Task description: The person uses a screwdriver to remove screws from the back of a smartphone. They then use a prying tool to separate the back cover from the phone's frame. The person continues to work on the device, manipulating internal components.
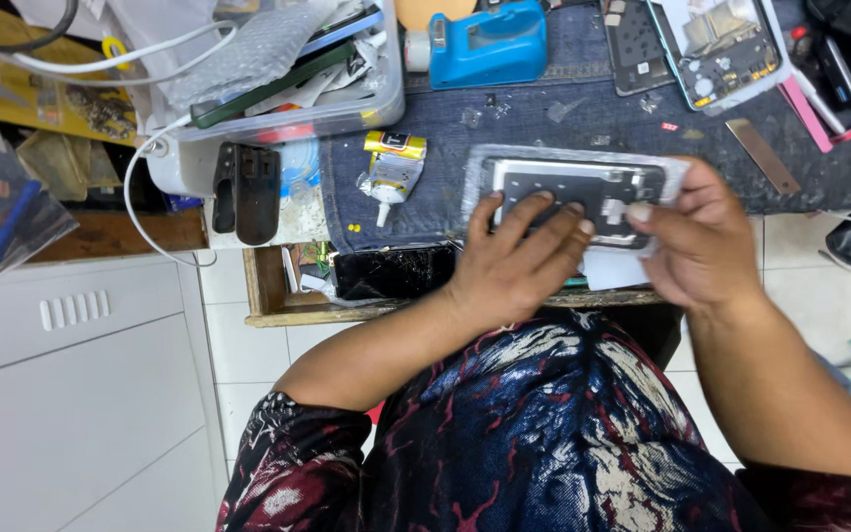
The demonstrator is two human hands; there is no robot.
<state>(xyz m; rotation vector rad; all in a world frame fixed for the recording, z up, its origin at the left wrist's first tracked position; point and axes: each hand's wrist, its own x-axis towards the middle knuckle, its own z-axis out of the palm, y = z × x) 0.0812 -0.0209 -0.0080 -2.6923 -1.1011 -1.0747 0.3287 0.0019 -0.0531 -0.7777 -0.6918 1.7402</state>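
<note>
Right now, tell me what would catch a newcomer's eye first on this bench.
First, the two hands at centre: the left hand and right hand press on a dark phone part in clear plastic wrap on the blue denim mat. Behind them stands a bright blue tape dispenser, with an opened phone to its right. A small glue tube lies left of the hands.

Dark phone frame [583,192] in clear plastic wrap, lying flat lengthwise on blue denim mat, near edge
</note>
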